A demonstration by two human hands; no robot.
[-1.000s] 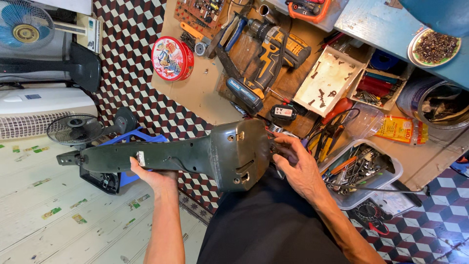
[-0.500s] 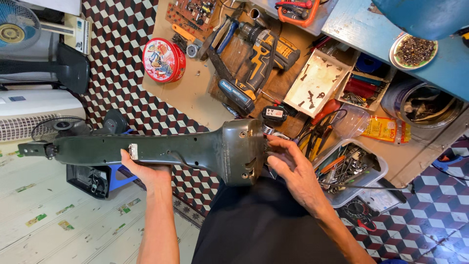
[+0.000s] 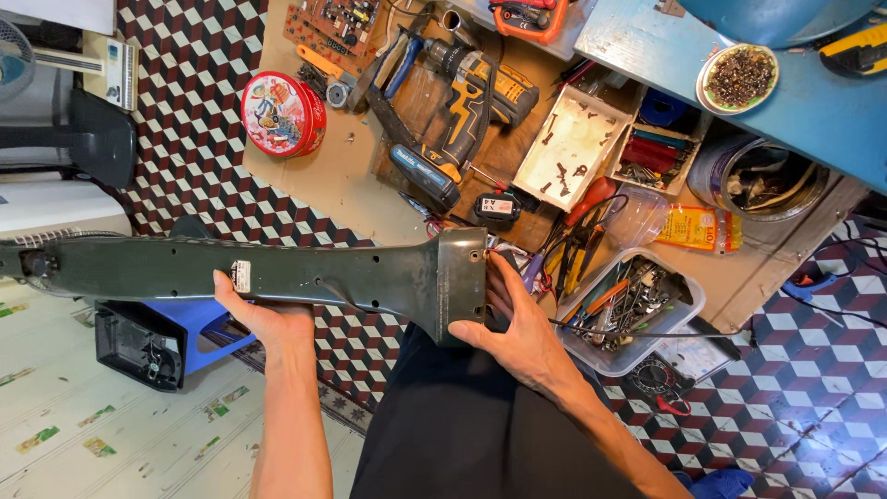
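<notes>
I hold a long dark green fan stand housing (image 3: 305,273) level across my lap, its narrow end pointing left and its wide blocky end at the right. My left hand (image 3: 268,319) grips the slim shaft from below, next to a small white label. My right hand (image 3: 522,333) cups the wide end, fingers spread against its right face. My black trousers (image 3: 462,425) fill the lower middle.
A cardboard sheet (image 3: 342,176) on the chequered floor carries a red round tin (image 3: 282,113), a cordless drill (image 3: 462,111), a circuit board, pliers and a white parts tray (image 3: 573,148). A clear tub of tools (image 3: 628,305) sits at right. A black box on a blue stool (image 3: 148,342) stands at left.
The housing has rolled in my hands, so its wide end now shows a flat face. My view has shifted, and both hands keep their hold.
</notes>
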